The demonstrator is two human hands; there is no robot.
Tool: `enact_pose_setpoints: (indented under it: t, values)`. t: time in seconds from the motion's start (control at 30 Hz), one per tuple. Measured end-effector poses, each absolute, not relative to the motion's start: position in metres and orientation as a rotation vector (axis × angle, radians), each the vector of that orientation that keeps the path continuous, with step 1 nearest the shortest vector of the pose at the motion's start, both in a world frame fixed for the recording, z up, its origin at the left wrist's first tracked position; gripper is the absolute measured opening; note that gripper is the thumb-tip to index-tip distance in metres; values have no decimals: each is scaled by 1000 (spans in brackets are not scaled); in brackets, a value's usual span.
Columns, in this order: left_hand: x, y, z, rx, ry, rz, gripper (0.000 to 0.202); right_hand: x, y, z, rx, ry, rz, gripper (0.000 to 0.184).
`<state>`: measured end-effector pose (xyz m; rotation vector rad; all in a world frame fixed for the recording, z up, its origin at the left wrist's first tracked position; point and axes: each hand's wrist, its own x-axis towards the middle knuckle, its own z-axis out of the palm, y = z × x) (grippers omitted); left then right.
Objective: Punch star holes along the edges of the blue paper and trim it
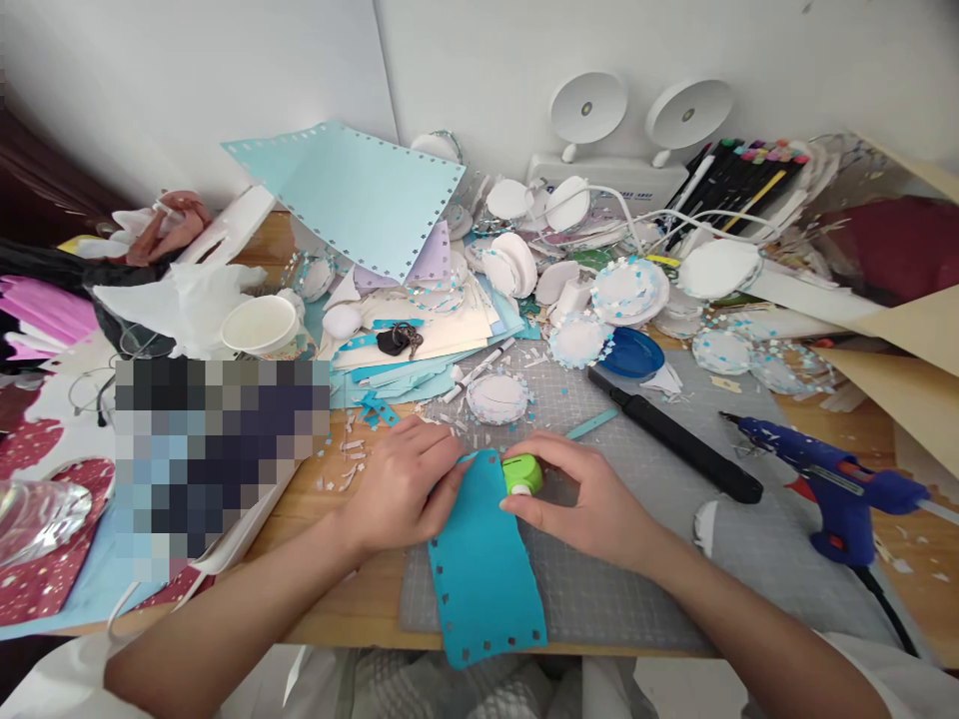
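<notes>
A bright blue sheet of paper point(486, 569) lies over the front edge of the cutting mat, with small punched holes along its left, lower and top edges. My left hand point(412, 479) pinches its upper left side between thumb and fingers. At the upper right edge of the sheet, my right hand point(576, 494) grips a small green craft punch point(522, 474) between thumb and fingers. The punch touches the paper's edge. Beyond my hands lies a white disc with a beaded-looking rim point(498, 398).
A grey cutting mat point(629, 589) covers the table's front. To the right lie a black stick-shaped tool point(674, 444) and a blue glue gun point(824, 479). A paper cup point(260, 325), punched light-blue paper point(360, 200) and several white discs crowd the back. Paper scraps are scattered about.
</notes>
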<state>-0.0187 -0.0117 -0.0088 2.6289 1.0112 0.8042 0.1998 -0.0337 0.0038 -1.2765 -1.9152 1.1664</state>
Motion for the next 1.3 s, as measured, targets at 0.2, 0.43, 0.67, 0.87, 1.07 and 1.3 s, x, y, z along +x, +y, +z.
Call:
enact_pose_setpoints:
  t: [0.2,0.43,0.67,0.87,1.07,1.3]
  values:
    - [-19,-14,-11,2635,1029,817,21,200,-34,3,-1268,-1936,1131,19]
    - [-18,-16,-14,2659,1023,866,22,200,-35,-6,-1218,-2028,954,21]
    - [-18,-16,-15,2655,1033,870,23,197,-35,-4,-1218,-2009,890,19]
    - [-18,-16,-15,2628,1007,867,17,197,-37,-11,-1180,-2022,845,23]
    - [-18,-15,-15,2631,963,896,16,196,-37,-10,-1196,-2009,822,24]
    - [-18,-16,-14,2626,924,898,14,195,-38,-12,-1160,-2041,762,26]
